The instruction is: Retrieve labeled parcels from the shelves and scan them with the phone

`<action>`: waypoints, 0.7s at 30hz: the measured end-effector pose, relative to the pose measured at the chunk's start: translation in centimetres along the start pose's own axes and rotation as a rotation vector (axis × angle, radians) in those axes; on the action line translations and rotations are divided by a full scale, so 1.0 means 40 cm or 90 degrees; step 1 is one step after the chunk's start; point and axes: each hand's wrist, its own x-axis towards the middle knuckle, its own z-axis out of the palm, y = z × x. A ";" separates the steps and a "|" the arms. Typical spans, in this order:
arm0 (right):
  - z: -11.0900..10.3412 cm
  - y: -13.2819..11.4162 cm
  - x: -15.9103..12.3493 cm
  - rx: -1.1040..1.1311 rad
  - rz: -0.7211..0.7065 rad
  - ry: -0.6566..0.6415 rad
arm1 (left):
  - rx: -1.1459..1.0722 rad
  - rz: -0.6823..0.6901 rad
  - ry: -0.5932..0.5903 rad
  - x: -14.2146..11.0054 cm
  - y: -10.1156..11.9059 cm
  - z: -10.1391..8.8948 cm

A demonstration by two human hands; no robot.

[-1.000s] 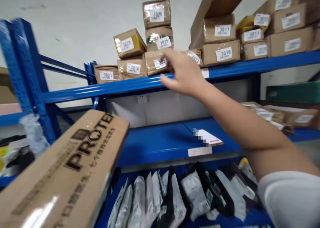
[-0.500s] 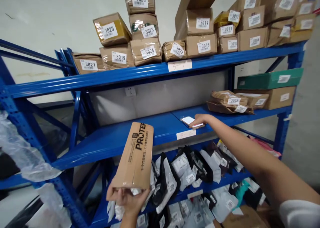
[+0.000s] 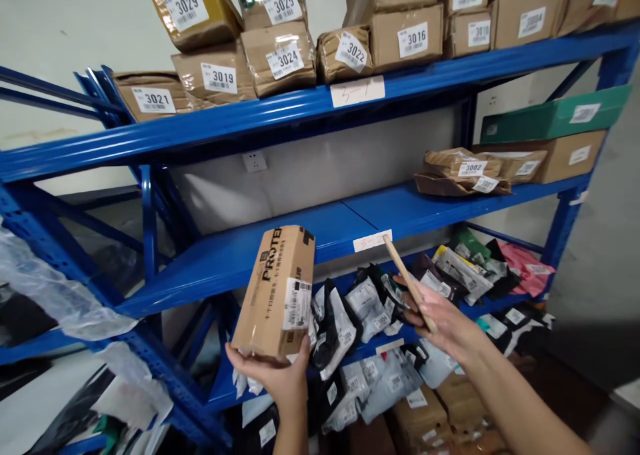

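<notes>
My left hand (image 3: 276, 373) grips the bottom end of a long brown cardboard box (image 3: 277, 291) printed PROTE, holding it upright in front of the blue shelving; a barcode label faces me. My right hand (image 3: 440, 322) is closed on a phone (image 3: 407, 282), seen edge-on and tilted, in front of the lower shelf. Between the two hands lie several black and grey plastic mailer bags (image 3: 360, 315). The middle shelf board (image 3: 300, 238) behind the box is bare where the phone lay.
Numbered brown parcels such as 3024 (image 3: 280, 58) and 3021 (image 3: 150, 95) crowd the top shelf (image 3: 240, 118). More parcels and a green box (image 3: 550, 118) sit at the right of the middle shelf. Crumpled plastic (image 3: 55, 295) hangs at the left upright. Cardboard boxes (image 3: 420, 412) stand below.
My right hand dropped from the top shelf parcels to the phone on the middle shelf, then lifted it off. The left hand turned the box so its barcode label shows.
</notes>
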 end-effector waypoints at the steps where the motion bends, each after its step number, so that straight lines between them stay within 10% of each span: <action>1: -0.002 0.021 -0.021 0.031 0.009 -0.003 | -0.028 -0.023 -0.008 -0.003 0.011 0.003; 7: -0.012 0.132 -0.105 0.192 0.041 0.017 | -0.212 -0.152 -0.026 -0.032 -0.007 0.011; 13: 0.020 0.169 -0.162 0.291 0.189 -0.190 | -0.398 -0.345 -0.110 -0.015 0.015 -0.038; 21: -0.083 0.151 -0.219 0.261 0.235 -0.184 | -0.254 -0.487 -0.166 0.020 -0.051 -0.141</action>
